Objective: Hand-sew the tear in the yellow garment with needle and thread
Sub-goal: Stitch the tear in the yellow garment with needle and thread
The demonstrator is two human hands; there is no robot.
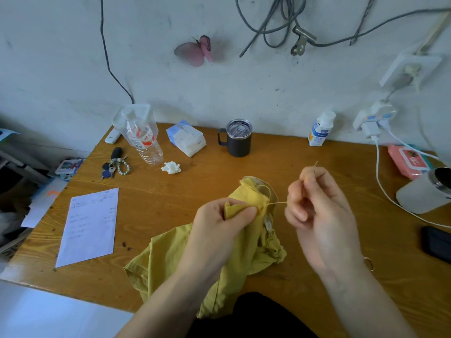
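Pinching a bunched fold of the garment (244, 245) between thumb and fingers, the left hand (219, 223) holds it over the table (170, 191). Just beside it, the right hand (317, 206) has fingertips closed on the needle (315, 164) — its tip pokes up — and the thread (277, 203) runs taut to the cloth.

- Your wooden table (170, 191) stands against the wall.
- At its back: a plastic bottle (146, 145), tissue pack (186, 139), dark mug (238, 139), small white bottle (319, 130).
- On your left: keys (114, 164), a crumpled tissue (171, 167), a paper sheet (90, 225).
- In front of you the yellow garment (170, 259) lies on the wood.
- On your right: a pink wipes pack (406, 162) and a white cable (380, 181).
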